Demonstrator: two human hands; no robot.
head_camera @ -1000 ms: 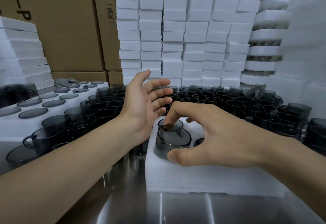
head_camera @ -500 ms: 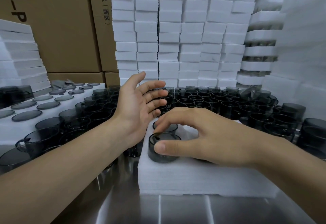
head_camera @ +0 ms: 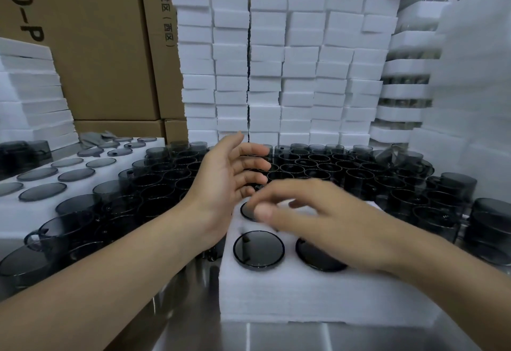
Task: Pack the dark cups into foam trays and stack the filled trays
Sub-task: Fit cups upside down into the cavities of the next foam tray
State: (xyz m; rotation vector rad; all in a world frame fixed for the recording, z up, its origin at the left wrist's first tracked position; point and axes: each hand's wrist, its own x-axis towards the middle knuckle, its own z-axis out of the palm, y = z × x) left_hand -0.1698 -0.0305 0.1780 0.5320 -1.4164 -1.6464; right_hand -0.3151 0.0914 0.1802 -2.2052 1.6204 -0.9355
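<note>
- Packing is the step in hand: the foam tray (head_camera: pixel 276 295) lies at the tabletop's near middle, with dark cups (head_camera: pixel 258 249) seated base-up in its near holes.
- The right hand (head_camera: pixel 326 220) hovers blurred over the tray, fingers loosely spread, holding nothing. The left hand (head_camera: pixel 224 185) stands open by the tray's far-left corner.
- Loose cups (head_camera: pixel 345 168) crowd the far edge. Next, I'd judge, one must be fetched and pressed into a free hole, but the hand hides which are free.

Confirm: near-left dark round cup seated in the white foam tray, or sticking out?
Seated. The dark round cup shows only its circular face, flush with the white foam tray.
</note>
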